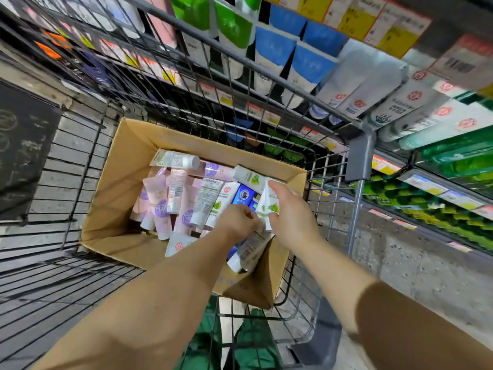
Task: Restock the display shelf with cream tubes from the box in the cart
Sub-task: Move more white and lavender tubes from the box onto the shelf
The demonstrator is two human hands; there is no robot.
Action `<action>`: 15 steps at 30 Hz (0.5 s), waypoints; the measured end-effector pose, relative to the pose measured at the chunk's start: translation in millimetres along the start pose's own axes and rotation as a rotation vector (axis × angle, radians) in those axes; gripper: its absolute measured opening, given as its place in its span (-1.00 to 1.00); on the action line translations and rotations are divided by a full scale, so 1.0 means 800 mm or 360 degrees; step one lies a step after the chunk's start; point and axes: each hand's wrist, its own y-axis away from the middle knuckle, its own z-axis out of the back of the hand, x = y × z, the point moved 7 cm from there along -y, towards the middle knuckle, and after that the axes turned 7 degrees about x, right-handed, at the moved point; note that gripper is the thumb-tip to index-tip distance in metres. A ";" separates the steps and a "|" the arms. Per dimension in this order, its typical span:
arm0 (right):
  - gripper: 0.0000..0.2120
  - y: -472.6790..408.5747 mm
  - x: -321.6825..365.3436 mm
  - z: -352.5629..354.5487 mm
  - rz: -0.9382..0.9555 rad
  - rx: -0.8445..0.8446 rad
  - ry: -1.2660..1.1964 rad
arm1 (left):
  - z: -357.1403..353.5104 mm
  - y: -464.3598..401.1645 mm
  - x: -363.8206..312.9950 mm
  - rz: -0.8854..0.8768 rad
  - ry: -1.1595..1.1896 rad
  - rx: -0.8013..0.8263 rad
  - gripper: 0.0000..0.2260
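Right hand (289, 212) pinches a white-and-green cream tube (268, 204) at the box's (112, 209) right edge, its long axis upright. Left hand (240, 220), fingers curled, grips further tubes (250, 249) just beside it. The shelf (306, 84) lies beyond the cart (357, 161).

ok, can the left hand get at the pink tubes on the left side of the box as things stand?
Probably yes. The pink tubes lie uncovered on top in the open box, just left of the left hand. But that hand is already pinching a white tube, so it would have to let go first.
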 end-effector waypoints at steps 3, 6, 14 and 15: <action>-0.36 -0.001 -0.003 -0.003 -0.0005 0.0000 -0.0018 | -0.009 0.003 -0.004 -0.0027 0.0208 0.0023 -0.72; -0.37 -0.004 -0.005 -0.003 0.0002 -0.0019 0.0019 | -0.016 0.003 -0.018 -0.0006 0.0093 0.0076 -0.72; -0.38 -0.006 -0.005 -0.006 -0.0003 -0.0009 -0.0003 | -0.034 0.001 -0.020 -0.0017 -0.0158 0.0046 -0.87; -0.38 -0.007 -0.006 -0.006 -0.0013 -0.0007 -0.0013 | -0.035 0.003 -0.020 -0.0023 -0.0164 0.0017 -0.86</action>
